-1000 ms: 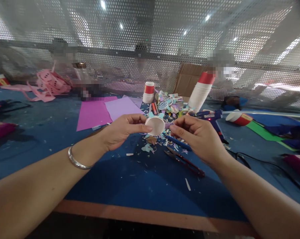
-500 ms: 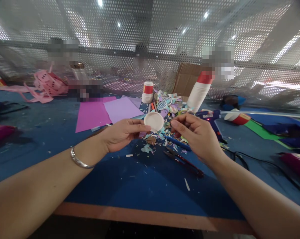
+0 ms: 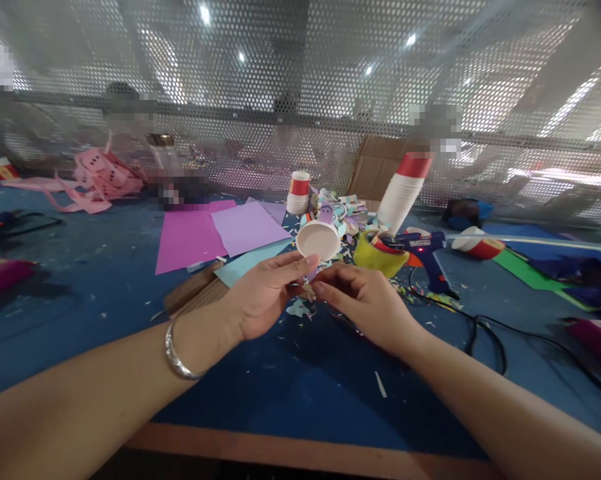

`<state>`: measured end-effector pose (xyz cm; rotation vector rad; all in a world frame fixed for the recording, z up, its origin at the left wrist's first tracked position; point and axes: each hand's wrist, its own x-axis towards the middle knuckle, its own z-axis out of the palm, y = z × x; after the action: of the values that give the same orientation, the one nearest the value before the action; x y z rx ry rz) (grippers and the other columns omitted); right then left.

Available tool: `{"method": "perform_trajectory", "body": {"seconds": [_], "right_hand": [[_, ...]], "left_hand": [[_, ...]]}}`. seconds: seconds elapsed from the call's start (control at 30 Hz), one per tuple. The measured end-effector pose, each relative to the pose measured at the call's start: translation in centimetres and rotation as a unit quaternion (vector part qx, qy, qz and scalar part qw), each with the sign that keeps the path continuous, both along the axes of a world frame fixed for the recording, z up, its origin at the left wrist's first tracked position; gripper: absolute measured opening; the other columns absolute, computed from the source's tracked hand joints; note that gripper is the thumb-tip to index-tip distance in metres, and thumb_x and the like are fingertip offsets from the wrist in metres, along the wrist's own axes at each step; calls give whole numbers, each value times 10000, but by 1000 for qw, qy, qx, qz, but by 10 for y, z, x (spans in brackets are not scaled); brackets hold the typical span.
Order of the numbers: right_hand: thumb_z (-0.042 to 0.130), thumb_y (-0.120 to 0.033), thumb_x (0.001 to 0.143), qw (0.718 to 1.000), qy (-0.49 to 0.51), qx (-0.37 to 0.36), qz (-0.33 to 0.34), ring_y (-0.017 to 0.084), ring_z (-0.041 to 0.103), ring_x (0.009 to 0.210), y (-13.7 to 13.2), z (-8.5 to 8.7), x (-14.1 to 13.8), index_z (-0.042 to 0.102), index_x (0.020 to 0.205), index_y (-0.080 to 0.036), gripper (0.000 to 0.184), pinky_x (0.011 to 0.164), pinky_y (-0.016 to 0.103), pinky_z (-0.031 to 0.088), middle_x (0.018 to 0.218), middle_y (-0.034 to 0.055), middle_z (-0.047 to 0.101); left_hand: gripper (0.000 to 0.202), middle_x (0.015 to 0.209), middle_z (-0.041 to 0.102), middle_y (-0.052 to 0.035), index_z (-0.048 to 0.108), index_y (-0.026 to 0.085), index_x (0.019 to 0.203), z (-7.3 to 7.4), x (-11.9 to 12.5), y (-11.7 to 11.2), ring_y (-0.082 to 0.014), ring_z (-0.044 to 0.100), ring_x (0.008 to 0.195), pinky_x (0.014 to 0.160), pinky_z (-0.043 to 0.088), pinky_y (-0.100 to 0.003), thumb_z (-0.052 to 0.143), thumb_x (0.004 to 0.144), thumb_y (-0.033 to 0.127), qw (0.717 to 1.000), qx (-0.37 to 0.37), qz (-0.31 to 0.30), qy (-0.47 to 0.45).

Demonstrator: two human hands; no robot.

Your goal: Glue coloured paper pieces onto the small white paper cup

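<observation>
My left hand, with a silver bangle at its wrist, grips a small white paper cup between thumb and fingers. The cup's round white end faces me, and a purple paper cutout with a drawn face shows just above its rim. Close against the lower side of the cup, my right hand is closed in a pinch. A bit of purple shows between the two hands, but what my right fingertips hold is hidden. Behind the hands lies a heap of paper cutouts and scraps.
A blue glue gun with a red light rests at a yellow container, its cord trailing right. Stacked paper cups lean behind. Purple sheets, a pale blue sheet and brown cardboard lie left.
My right hand has moved left and down to the cup, meeting my left hand. The cup has shifted slightly right, and a purple cutout now shows above it. The view has moved a little.
</observation>
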<state>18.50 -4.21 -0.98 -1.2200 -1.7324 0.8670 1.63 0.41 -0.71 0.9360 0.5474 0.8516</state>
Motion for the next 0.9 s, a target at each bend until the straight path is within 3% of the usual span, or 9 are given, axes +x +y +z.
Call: {"method": "perform_trajectory", "body": {"seconds": [0.2, 0.4, 0.7, 0.9], "right_hand": [[671, -402, 857, 1000, 3, 1, -16, 120, 540, 596, 3, -3, -2, 672, 756, -205, 221, 577, 263, 409, 674, -13, 657], [653, -365, 852, 1000, -2, 3, -25, 117, 495, 561, 2, -1, -3, 652, 740, -205, 195, 551, 261, 389, 628, -23, 605], [601, -364, 886, 1000, -9, -14, -4, 121, 480, 571, 3, -5, -2, 592, 723, -213, 222, 549, 262, 380, 620, -26, 552], [613, -331, 882, 1000, 6, -16, -5, 110, 464, 555, 3, -3, 0, 578, 729, -216, 195, 538, 255, 378, 625, -36, 539]], "left_hand": [[185, 775, 662, -24, 746, 167, 842, -5, 1, -4, -123, 538, 701, 733, 400, -292, 806, 741, 309, 1000, 12, -11, 10], [203, 682, 607, 1, 696, 154, 691, 0, 2, -5, -101, 509, 663, 715, 406, -270, 841, 700, 295, 999, -36, 11, 4], [202, 818, 681, -35, 752, 166, 835, -4, 2, 0, -132, 558, 756, 759, 422, -291, 845, 677, 251, 998, -48, 31, 5], [195, 776, 638, -15, 726, 163, 747, -10, 4, -1, -118, 531, 744, 728, 382, -269, 839, 694, 313, 998, -63, 26, 14]]}}
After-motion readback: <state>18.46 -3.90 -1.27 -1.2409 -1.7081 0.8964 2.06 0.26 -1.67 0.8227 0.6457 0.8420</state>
